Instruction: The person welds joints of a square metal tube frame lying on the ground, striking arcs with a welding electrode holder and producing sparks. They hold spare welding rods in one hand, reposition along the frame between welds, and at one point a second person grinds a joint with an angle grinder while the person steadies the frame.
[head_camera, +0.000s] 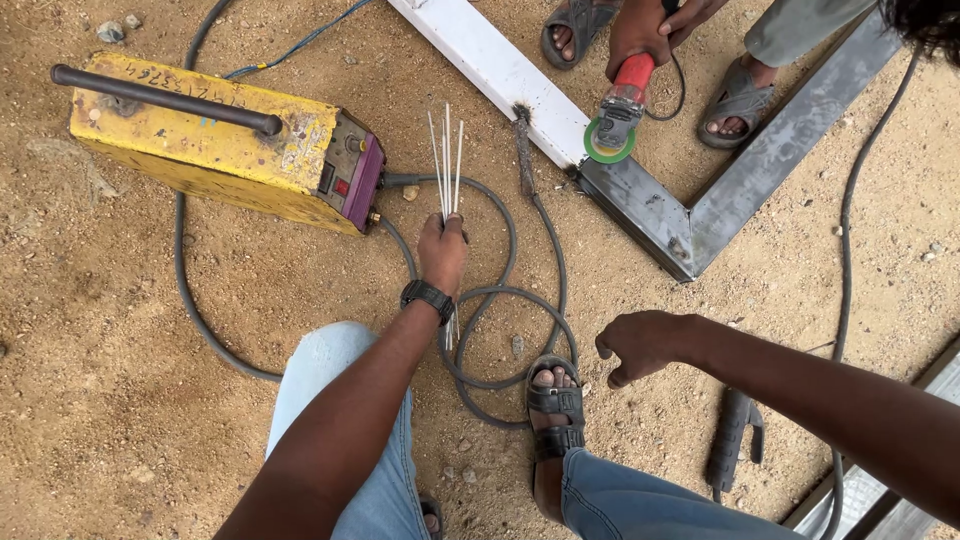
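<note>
Rods (446, 160) are being clutched in the left hand (442, 252) above looping cables (500, 300) (right hand (640, 345) loosely curled, empty); slippage is being risked near a co-worker's grinder (620, 112).

A bundle of thin, pale welding rods (446, 160) stands nearly upright, fanning slightly at its tips toward twelve o'clock. Its lower part is gripped in the left hand (441, 252), with short ends poking out below the wrist.
</note>
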